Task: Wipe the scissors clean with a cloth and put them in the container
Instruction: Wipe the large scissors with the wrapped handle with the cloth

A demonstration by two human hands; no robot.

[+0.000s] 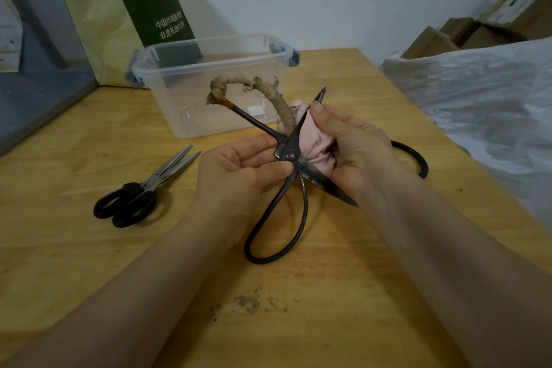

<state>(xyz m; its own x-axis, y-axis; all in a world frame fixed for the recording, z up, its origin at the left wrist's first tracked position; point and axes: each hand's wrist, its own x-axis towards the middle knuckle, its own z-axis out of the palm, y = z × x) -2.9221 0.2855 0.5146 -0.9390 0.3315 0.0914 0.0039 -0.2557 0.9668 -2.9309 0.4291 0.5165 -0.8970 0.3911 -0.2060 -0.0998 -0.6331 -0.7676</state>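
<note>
Grip first: L hand (pixel 236 176) pinches the old scissors (pixel 290 155) at the pivot, thumb on the near side, fingers behind; R hand (pixel 355 143) is wrapped round a bunched pink cloth (pixel 316 143), thumb pressing it against the upper blade; both hands holding firm. Scissors are spread wide in an X, held over the table (pixel 328 293); one blade points up and away, tip clear of the cloth; the other points down-right under the R wrist. One handle, wrapped in frayed tan material, arcs up in front of the container (pixel 191 92); the bare handle loop hangs toward the person, can't tell if it touches the wood. Container is clear plastic w/ grey clips, lid off, just behind the hands; scissors are outside it. Second pair of scissors (pixel 143 191), black handles, lies shut on the table to the left. Black loop (pixel 418 158) shows behind the R hand. Paper bag (pixel 119 15) stands behind the container; white plastic sheet (pixel 493 98) and boxes (pixel 466 33) at right.
</note>
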